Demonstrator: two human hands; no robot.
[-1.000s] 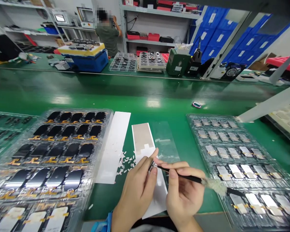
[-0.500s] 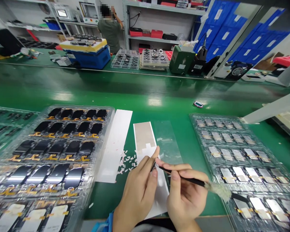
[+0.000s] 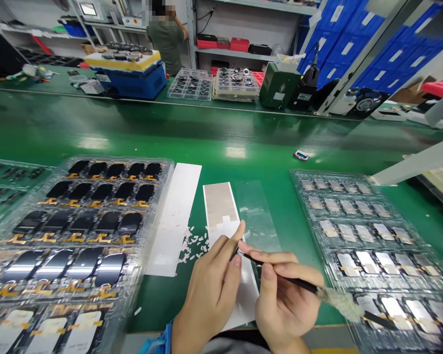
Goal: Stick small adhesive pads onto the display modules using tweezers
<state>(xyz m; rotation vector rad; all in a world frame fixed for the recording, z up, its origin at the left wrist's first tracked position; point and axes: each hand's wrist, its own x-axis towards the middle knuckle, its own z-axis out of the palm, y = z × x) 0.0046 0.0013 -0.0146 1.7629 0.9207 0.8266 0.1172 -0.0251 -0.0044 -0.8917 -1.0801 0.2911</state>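
Note:
My left hand (image 3: 212, 282) is closed, thumb and fingers pinched around a small dark piece that they mostly hide. Between the fingers of my right hand (image 3: 290, 295) is a slim black tool (image 3: 300, 282) with a pale, rough wrapping (image 3: 341, 304) partway along its handle. Its tip meets the piece at my left fingertips. Under both hands lies a white sheet, its upper part a beige label strip (image 3: 219, 200) with a stepped lower edge. Small white-pink scraps (image 3: 194, 245) are scattered left of it, beside a long white paper strip (image 3: 172, 221).
A clear tray (image 3: 153, 196) of black watch-like screens with orange flex cables stands left. Another tray (image 3: 317, 231) holding silver-backed parts is at right. Clear film (image 3: 258, 211) lies beside the sheet. A small device (image 3: 301, 155) sits farther back. A person (image 3: 166, 39) stands behind the far bench.
The view has shifted slightly. The wrapped end of the tool has swung a little right and down; both hands keep their grip at nearly the same spot.

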